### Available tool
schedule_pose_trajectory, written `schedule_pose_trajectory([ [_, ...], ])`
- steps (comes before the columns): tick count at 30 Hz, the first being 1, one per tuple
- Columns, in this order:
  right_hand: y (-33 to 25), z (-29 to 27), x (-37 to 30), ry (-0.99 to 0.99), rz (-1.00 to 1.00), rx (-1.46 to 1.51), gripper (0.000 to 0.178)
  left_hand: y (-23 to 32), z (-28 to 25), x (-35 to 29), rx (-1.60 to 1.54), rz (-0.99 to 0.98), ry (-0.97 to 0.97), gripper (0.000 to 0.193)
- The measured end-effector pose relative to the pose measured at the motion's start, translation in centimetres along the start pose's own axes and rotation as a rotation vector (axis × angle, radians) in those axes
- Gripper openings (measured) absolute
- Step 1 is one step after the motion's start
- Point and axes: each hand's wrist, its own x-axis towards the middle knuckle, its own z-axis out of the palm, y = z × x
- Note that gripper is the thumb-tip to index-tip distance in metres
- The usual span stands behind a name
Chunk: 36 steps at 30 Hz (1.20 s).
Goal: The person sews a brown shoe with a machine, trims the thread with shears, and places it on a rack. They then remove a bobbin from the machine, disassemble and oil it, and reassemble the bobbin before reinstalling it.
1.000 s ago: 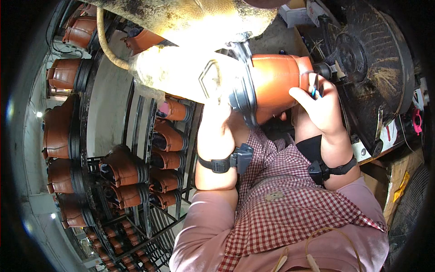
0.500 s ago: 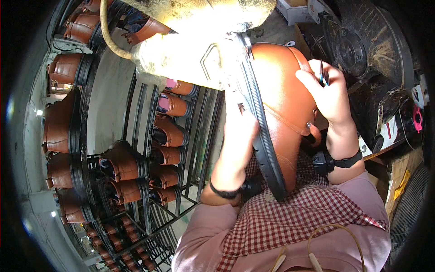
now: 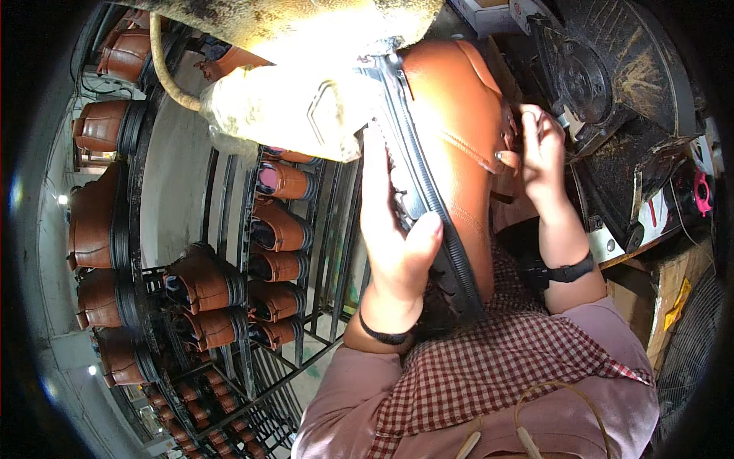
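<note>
A brown leather boot (image 3: 451,115) with a black ridged sole edge lies tilted in front of me, its sole to the left. My left hand (image 3: 401,237) bears against the sole, thumb lying over its edge, gripping the boot from that side. At the boot's opening, on the right, my right hand (image 3: 539,149) has curled fingers, slightly blurred. Its thumb is by the opening's edge; what the fingers hold, if anything, I cannot make out. A bright lamp (image 3: 290,107) glares just above the sole and washes out its upper part.
Black metal racks (image 3: 325,222) with several brown boots (image 3: 206,279) stand on the left. A dusty dark machine (image 3: 612,76) is close by on the right, next to a white surface (image 3: 654,222) and a wooden piece (image 3: 673,283). A cable (image 3: 157,61) hangs near the lamp.
The boot has shifted slightly left and up. My left hand's thumb has come up over the sole edge. My right hand moved down to the opening; the small blue-handled tool in it no longer shows.
</note>
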Motion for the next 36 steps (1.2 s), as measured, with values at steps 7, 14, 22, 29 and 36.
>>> schedule_pose_trajectory([
  [7, -0.1, 2.2, 2.2, -0.064, -0.109, 0.463, 0.033, -1.3, -0.7, 2.8, 0.015, 0.021, 0.094, 0.075],
  [14, -3.8, 2.0, 3.6, -0.102, -0.295, 0.312, 0.035, -2.5, -1.7, 3.5, 0.114, -0.038, 0.14, 0.066],
  [22, -3.5, 2.4, 4.8, -0.068, -0.411, 0.036, 0.035, -2.2, -1.8, 3.5, -0.289, -0.099, -0.031, 0.051],
  [29, -2.3, 3.2, 5.8, -0.029, -0.491, -0.157, 0.038, -3.3, -1.6, 6.2, -0.04, -0.019, -0.039, 0.043],
  [36, -1.6, 2.8, 5.7, -0.041, -0.495, -0.273, 0.03, -0.5, 2.3, 5.4, -0.035, -0.002, 0.059, 0.036],
])
